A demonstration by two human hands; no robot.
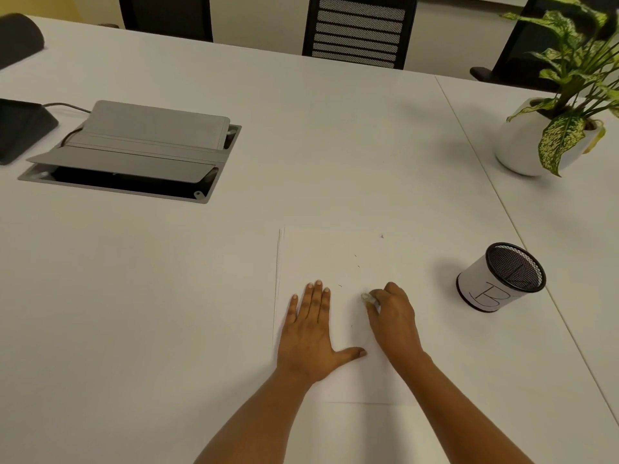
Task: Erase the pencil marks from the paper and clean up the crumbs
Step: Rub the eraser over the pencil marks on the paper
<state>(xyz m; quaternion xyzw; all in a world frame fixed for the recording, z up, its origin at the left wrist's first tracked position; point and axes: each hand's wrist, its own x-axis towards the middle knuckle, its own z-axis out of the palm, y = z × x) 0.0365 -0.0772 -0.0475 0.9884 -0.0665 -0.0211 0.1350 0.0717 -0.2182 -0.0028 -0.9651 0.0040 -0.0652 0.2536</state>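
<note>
Paper: your paper [335,252] lies flat on the bench [167,296], right in front of you, with the cup [495,283] well off to its right.
Left grip: left grip [310,333] is spread flat with straight fingers, pressing the paper's left half and holding nothing.
Right grip: right grip [397,316] is curled, pinching the eraser [366,298], whose tip looks to be on the paper just right of your left fingers.
Marks: honestly can't spot any clear pencil lines, so I'd guess erasing is mostly done. Faint stuff could be hiding.
Crumbs: a few dark specks [358,266] sit on the upper half. Can't tell crumbs from leftover marks.
Left to do: finish under the eraser, then sweep the specks off. Looks like cleanup isn't done yet.
</note>
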